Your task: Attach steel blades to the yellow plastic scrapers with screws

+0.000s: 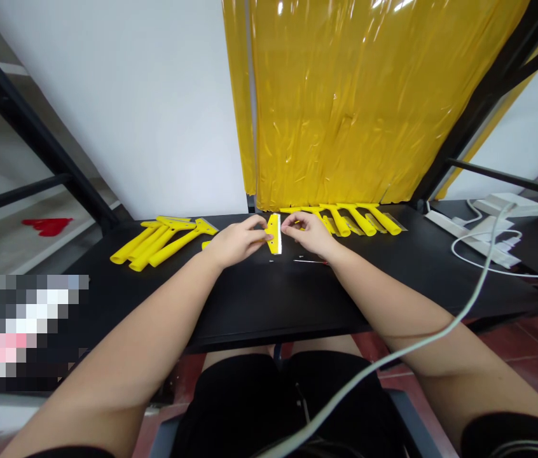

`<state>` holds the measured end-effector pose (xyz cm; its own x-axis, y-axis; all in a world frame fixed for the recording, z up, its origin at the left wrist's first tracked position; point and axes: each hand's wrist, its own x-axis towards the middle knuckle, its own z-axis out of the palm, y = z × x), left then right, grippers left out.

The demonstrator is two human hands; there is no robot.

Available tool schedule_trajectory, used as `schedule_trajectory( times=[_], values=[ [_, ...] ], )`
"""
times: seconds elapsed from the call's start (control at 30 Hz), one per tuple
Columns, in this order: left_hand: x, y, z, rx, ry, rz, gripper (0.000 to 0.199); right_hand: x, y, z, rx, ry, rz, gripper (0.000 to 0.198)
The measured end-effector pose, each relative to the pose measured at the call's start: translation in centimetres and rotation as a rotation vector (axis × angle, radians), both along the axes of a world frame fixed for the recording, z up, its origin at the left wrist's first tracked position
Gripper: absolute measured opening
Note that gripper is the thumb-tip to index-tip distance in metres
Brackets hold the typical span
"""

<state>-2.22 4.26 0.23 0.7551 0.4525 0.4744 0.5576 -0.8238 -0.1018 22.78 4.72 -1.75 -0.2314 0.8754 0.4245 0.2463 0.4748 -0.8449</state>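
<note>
My left hand (238,242) is closed around a yellow scraper (274,234), thumb and fingers on its wide head. A bright blade strip runs along the head's right edge, and the end of its handle shows left of my hand. Close by the blade is my right hand (311,233), its fingertips pinched together; whatever they hold, if anything, is too small to make out. On the black table (269,305) below lie a thin screwdriver (311,261), partly behind my right wrist, and two small screws, one (271,261) under the scraper head and another (301,256) near the screwdriver.
Several yellow scrapers (164,242) are piled at the left. More scrapers with blades (364,219) lie in a row at the back right. A white power strip (474,238) with cables sits farther right. A pale cable (421,343) hangs across my right forearm in view.
</note>
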Motion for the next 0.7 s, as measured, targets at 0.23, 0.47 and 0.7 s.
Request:
schedule_trajectory(
  times=[0.23,0.47,0.7],
  values=[
    [1.5,-1.0,0.1,0.165,0.057,-0.079,0.025,-0.8,0.4,-0.5,-0.146,0.224,0.067,0.025],
    [2.1,-1.2,-0.2,0.163,0.064,-0.118,0.026,-0.9,0.1,-0.6,-0.272,0.355,0.086,0.048],
    [1.8,-0.8,-0.2,0.046,0.003,-0.113,0.026,1.3,0.7,0.7,-0.072,0.002,-0.205,0.025]
  ],
)
